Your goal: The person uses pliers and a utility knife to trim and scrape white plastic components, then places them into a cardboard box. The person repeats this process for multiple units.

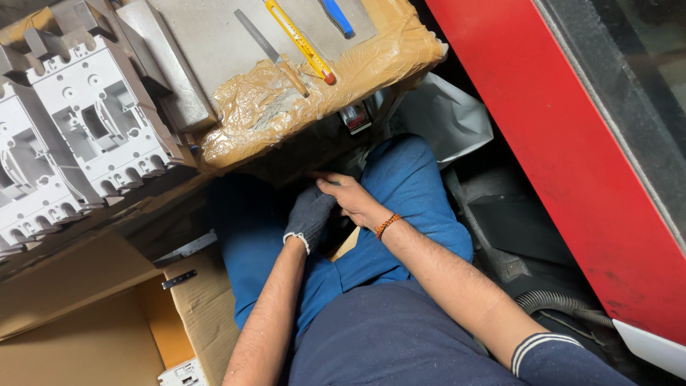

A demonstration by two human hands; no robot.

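My left hand [309, 215] wears a dark grey work glove and rests between my knees, fingers curled. My bare right hand [348, 196], with an orange beaded band at the wrist, lies against the glove's fingers and grips them. Both hands sit low in my lap over blue trousers, below the edge of a tape-wrapped bench [371, 53]. I cannot see anything else held in either hand.
On the bench top lie a metal file [266, 44], a yellow tool [298, 39] and a blue-handled tool [336, 16]. Pale grey moulded housings [100, 118] stand at the left. An open cardboard box [107, 336] sits lower left. A red panel [572, 136] and a ribbed hose [554, 302] lie right.
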